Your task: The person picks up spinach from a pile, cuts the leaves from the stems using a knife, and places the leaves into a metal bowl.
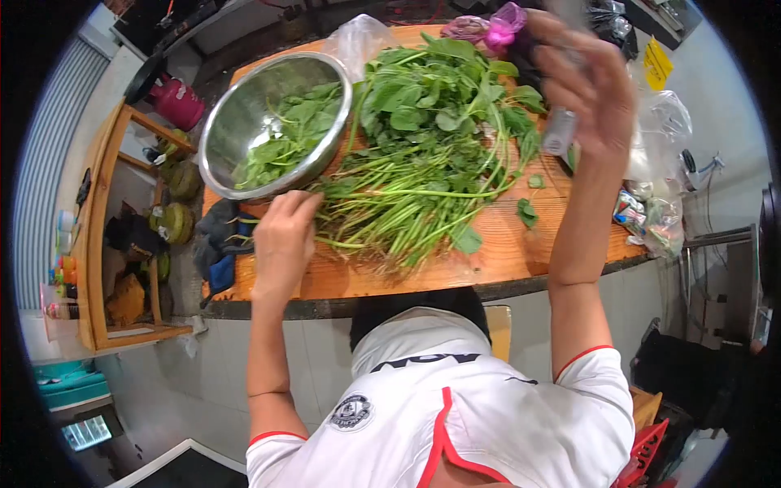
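My left hand is at the table's front left, just below the steel bowl. Its fingers are bent together by the root ends of the leafy green stems; what they grip is hidden. Inside the bowl lie loose picked leaves. My right hand is raised over the right side of the pile and smeared by motion. Below its fingers shows a small grey object, which I cannot identify or tell whether it is held.
Dark and blue cloth or bags hang at the table's left edge. A clear plastic bag and a purple bag lie at the back. More plastic bags are on the right. A wooden shelf stands left.
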